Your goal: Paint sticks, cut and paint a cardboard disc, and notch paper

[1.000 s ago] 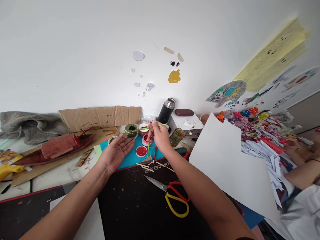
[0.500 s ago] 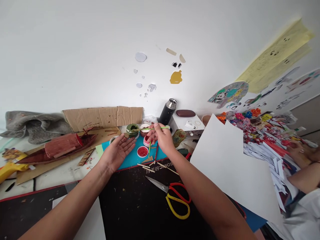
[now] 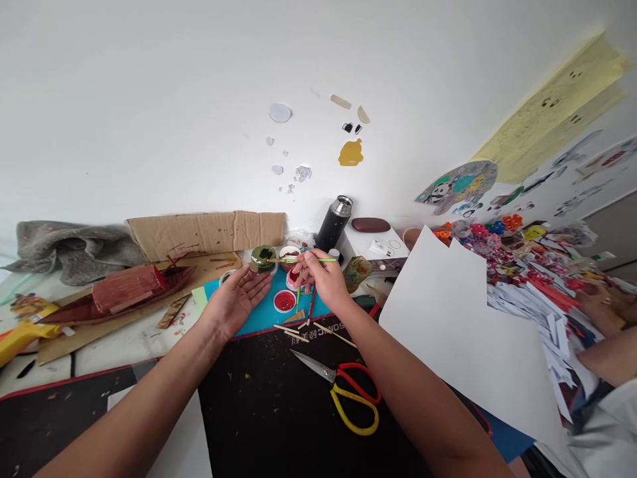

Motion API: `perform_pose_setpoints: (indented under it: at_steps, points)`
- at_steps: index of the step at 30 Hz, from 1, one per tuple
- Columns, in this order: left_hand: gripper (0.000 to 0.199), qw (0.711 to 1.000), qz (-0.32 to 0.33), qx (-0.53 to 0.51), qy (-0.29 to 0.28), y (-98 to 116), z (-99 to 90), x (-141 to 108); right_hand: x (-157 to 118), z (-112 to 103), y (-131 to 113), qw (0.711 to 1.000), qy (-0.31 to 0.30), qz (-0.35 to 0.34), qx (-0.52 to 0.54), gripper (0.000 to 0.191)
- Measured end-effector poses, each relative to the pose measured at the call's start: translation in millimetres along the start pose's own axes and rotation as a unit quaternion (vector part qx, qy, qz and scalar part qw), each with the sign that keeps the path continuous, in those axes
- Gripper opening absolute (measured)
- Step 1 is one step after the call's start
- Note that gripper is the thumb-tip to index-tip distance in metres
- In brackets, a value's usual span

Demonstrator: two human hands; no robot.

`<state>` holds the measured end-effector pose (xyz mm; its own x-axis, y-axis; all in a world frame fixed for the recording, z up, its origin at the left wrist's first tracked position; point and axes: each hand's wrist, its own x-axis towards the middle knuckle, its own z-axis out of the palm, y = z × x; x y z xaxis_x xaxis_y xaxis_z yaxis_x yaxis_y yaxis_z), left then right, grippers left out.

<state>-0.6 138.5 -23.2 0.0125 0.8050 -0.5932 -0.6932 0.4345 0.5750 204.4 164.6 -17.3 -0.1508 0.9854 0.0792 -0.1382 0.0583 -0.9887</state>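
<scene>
My right hand (image 3: 321,275) pinches a thin green brush (image 3: 328,259), whose tip points left to the jar of dark green paint (image 3: 263,257). My left hand (image 3: 239,299) is palm up beside that jar, its fingers spread; a small piece seems to lie at its fingertips, too small to tell. On the blue sheet (image 3: 259,318) sits a cup of red paint (image 3: 284,301). A pink cup and a brown one are partly hidden behind my right hand. A red stick (image 3: 311,305) and several pale wooden sticks (image 3: 286,328) lie close by.
Scissors with red and yellow handles (image 3: 355,398) lie on the black mat (image 3: 249,411). At the left is a red model boat (image 3: 127,292). A black flask (image 3: 334,222) stands behind, with white paper (image 3: 448,318) to the right. Another person's arm (image 3: 610,352) shows at the far right.
My right hand has moved slightly down, and the brush now lies a little lower and more level. My left hand has barely shifted.
</scene>
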Motion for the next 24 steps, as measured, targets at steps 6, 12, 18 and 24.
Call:
perform_pose_setpoints:
  at_steps: [6, 12, 18, 24]
  points:
    - [0.025, 1.0, 0.001, 0.001, 0.005, 0.2, -1.6, 2.7, 2.5, 2.5, 3.4, 1.0, 0.015, -0.01, 0.002, 0.055]
    - [0.027, 1.0, 0.0, 0.004, 0.008, -0.4, -1.2, 3.1, 6.0, 6.3, 6.5, 0.999, 0.032, -0.019, -0.003, 0.051]
    - [0.029, 1.0, -0.002, 0.005, 0.013, 0.3, -0.3, -2.0, 6.7, 10.6, 7.0, 0.999, 0.041, -0.025, -0.006, 0.054]
    - [0.032, 1.0, -0.003, 0.007, 0.016, 3.9, -3.3, -12.6, 3.2, 9.9, 4.7, 0.998, 0.053, -0.035, -0.006, 0.058]
